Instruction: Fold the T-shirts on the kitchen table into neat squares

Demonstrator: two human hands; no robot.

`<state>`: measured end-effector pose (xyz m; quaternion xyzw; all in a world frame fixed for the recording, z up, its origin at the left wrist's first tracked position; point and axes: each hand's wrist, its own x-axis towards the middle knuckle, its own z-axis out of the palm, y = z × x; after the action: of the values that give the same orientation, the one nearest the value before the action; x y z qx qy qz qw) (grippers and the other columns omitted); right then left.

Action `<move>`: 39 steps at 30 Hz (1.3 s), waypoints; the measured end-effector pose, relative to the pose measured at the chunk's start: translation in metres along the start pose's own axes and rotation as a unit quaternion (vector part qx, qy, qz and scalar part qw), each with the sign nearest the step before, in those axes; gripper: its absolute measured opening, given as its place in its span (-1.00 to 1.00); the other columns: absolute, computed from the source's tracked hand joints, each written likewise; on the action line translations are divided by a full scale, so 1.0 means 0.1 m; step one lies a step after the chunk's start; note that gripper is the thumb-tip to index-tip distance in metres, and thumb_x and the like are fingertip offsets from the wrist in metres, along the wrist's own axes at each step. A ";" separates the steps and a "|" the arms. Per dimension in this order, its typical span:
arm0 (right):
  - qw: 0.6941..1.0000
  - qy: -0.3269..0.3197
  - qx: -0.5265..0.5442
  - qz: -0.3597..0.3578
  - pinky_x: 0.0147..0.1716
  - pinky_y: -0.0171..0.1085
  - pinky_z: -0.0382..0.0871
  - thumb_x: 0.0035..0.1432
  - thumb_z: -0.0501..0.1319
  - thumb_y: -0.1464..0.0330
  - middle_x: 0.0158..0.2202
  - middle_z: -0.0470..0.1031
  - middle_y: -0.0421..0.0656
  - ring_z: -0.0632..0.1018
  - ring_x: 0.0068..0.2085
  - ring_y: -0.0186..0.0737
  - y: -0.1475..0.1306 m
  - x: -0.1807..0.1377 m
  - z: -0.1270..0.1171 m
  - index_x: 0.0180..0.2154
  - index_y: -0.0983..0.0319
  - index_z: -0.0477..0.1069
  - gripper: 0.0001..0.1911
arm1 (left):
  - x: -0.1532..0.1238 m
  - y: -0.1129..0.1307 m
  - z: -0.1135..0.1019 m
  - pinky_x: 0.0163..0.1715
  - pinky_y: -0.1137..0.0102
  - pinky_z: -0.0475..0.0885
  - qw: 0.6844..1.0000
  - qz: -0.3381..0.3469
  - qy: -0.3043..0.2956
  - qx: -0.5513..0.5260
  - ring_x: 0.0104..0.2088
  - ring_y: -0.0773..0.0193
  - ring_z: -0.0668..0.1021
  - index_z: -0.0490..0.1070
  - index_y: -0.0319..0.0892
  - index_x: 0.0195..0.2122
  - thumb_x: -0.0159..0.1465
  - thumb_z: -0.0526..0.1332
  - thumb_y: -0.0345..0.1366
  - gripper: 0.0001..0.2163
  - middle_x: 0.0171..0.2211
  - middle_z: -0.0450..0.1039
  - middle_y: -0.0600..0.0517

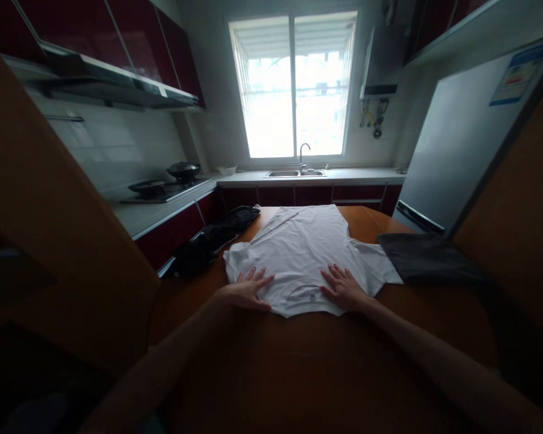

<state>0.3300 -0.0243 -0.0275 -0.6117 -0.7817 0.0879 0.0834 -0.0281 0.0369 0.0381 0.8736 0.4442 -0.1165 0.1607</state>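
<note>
A white T-shirt (305,247) lies spread on the wooden table (298,361), its collar end toward me and its hem at the far side. My left hand (250,289) rests on the shirt near its left shoulder, fingers spread. On the right shoulder area, beside the neckline, lies my right hand (344,288), also with its fingers spread. The shirt's right sleeve is stretched out flat, while the left sleeve looks bunched. Small creases run over the fabric.
Dark crumpled clothing (208,241) lies on the table's left side. A folded dark grey cloth (429,258) is at the right, touching the right sleeve. Beyond the table are a sink (294,173), a stove with pans (163,191) and a fridge (461,132).
</note>
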 end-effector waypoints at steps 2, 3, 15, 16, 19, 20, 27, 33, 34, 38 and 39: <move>1.000 -0.004 0.005 0.001 0.39 0.12 -0.22 0.37 -0.13 -0.13 0.49 -0.14 0.06 -0.10 0.48 0.07 -0.08 -0.18 0.00 0.43 0.20 0.05 -0.20 | -0.22 0.10 0.07 0.27 -0.33 -0.14 1.000 0.002 -0.014 0.003 0.41 -0.41 -0.26 -0.13 0.14 0.47 0.04 0.30 0.36 0.05 0.48 -0.40 -0.16; 1.000 -0.004 0.007 0.001 0.39 0.12 -0.23 0.37 -0.13 -0.13 0.49 -0.15 0.07 -0.11 0.48 0.08 -0.13 -0.28 0.00 0.43 0.21 0.05 -0.19 | -0.33 0.15 0.11 0.26 -0.34 -0.14 1.000 0.003 -0.019 0.002 0.41 -0.41 -0.27 -0.14 0.14 0.47 0.06 0.29 0.35 0.04 0.48 -0.42 -0.16; 0.969 0.135 0.206 0.004 0.30 0.02 0.20 0.39 -0.04 0.04 0.30 0.36 -0.03 0.36 0.31 0.02 -0.44 -1.33 -0.03 0.19 0.13 0.44 -0.45 | -1.24 0.12 0.20 0.26 0.16 0.28 0.990 0.059 0.030 -0.126 0.27 -0.03 0.41 0.21 0.18 0.37 0.32 0.12 0.13 -0.40 0.33 0.30 0.09; 0.957 0.192 0.217 0.001 0.28 0.02 0.24 0.39 -0.03 0.10 0.24 0.43 -0.04 0.41 0.26 0.02 -0.33 -1.32 -0.12 0.16 0.13 0.46 -0.50 | -1.17 0.02 0.18 0.23 0.21 0.34 0.986 0.047 0.092 -0.130 0.19 0.00 0.49 0.29 0.13 0.34 0.33 0.09 0.09 -0.44 0.25 0.41 0.07; 0.929 0.323 0.178 0.039 0.25 0.04 0.26 0.31 -0.02 0.26 0.08 0.55 0.00 0.48 0.18 0.04 0.14 -1.26 -0.27 0.10 0.19 0.49 -0.53 | -0.88 -0.24 0.28 0.25 0.18 0.32 0.952 -0.032 0.294 -0.080 0.14 0.00 0.52 0.52 -0.13 0.13 0.35 0.02 -0.01 -0.51 0.11 0.52 -0.12; 0.928 0.330 0.160 0.057 0.25 0.05 0.27 0.28 -0.03 0.29 0.07 0.55 0.02 0.48 0.17 0.04 0.30 -1.25 -0.26 0.11 0.22 0.49 -0.51 | -0.81 -0.31 0.36 0.27 0.17 0.28 0.942 -0.046 0.328 -0.061 0.17 0.00 0.50 0.53 -0.18 0.11 0.35 0.01 -0.04 -0.51 0.13 0.50 -0.16; 0.978 0.173 0.026 0.117 0.34 0.14 0.09 0.33 -0.13 0.09 0.34 0.27 0.17 0.23 0.38 0.15 1.06 -1.55 0.19 0.27 0.38 0.32 -0.30 | -0.91 -0.30 0.82 0.34 -0.24 -0.16 0.967 -0.022 0.252 0.040 0.44 -0.20 0.00 0.26 0.01 0.36 0.40 0.05 -0.02 -0.48 0.44 0.04 -0.07; 0.980 0.133 -0.024 0.148 0.33 0.20 0.05 0.26 -0.17 -0.10 0.38 0.16 0.19 0.11 0.42 0.18 1.43 -2.04 0.25 0.32 0.34 0.24 -0.14 | -1.27 -0.12 0.96 0.30 -0.30 -0.13 0.979 -0.102 0.179 0.004 0.44 -0.36 -0.17 0.02 0.15 0.44 0.38 0.01 0.15 -0.37 0.50 -0.20 0.00; 0.978 0.134 -0.029 0.160 0.33 0.21 0.04 0.24 -0.16 -0.11 0.40 0.14 0.16 0.11 0.42 0.17 1.47 -2.12 0.25 0.33 0.30 0.24 -0.14 | -1.31 -0.12 0.99 0.28 -0.33 -0.11 0.975 -0.129 0.179 -0.005 0.44 -0.40 -0.19 -0.01 0.18 0.44 0.38 0.00 0.18 -0.36 0.50 -0.23 0.02; 0.973 0.136 -0.030 0.185 0.34 0.21 0.03 0.19 -0.14 -0.14 0.42 0.11 0.08 0.10 0.43 0.13 1.46 -2.38 0.26 0.33 0.19 0.23 -0.15 | -1.49 -0.24 1.11 0.25 -0.34 -0.05 0.956 -0.217 0.196 -0.024 0.42 -0.46 -0.15 -0.08 0.14 0.47 0.36 -0.06 0.24 -0.30 0.50 -0.26 -0.03; 0.972 0.137 -0.029 0.187 0.34 0.20 0.03 0.18 -0.13 -0.14 0.42 0.11 0.08 0.09 0.43 0.12 1.44 -2.43 0.27 0.33 0.18 0.23 -0.15 | -1.53 -0.29 1.13 0.25 -0.33 -0.04 0.953 -0.232 0.195 -0.026 0.42 -0.46 -0.13 -0.08 0.11 0.47 0.35 -0.07 0.25 -0.28 0.50 -0.24 -0.06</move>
<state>0.5169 -0.2268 -0.0934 -0.7557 -0.6365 -0.0058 0.1540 -0.1472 -0.1037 -0.0178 0.7477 0.6602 0.0340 0.0625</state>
